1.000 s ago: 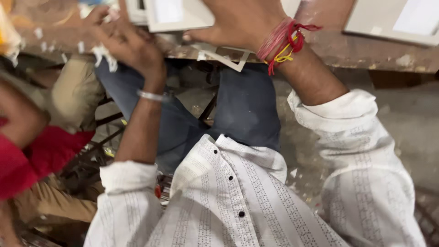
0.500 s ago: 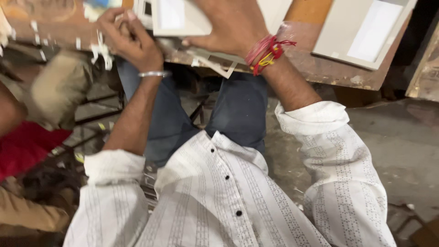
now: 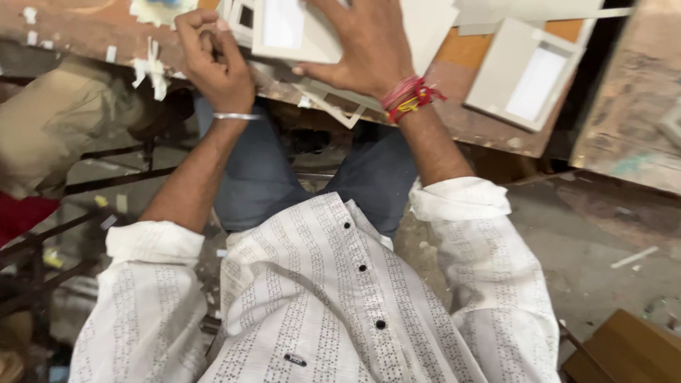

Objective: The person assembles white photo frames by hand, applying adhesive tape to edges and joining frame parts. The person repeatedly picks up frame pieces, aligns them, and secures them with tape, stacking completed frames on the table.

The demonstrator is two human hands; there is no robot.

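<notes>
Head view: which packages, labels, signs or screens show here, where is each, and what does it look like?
No screens, signs or printed packages are visible; only flat card pieces.
Card frame: under the right hand at the workbench edge, pale grey with white window.
Second card frame: further right on the bench, tilted, grey with white window.
Paper scraps: beside the left hand, white, torn.
</notes>
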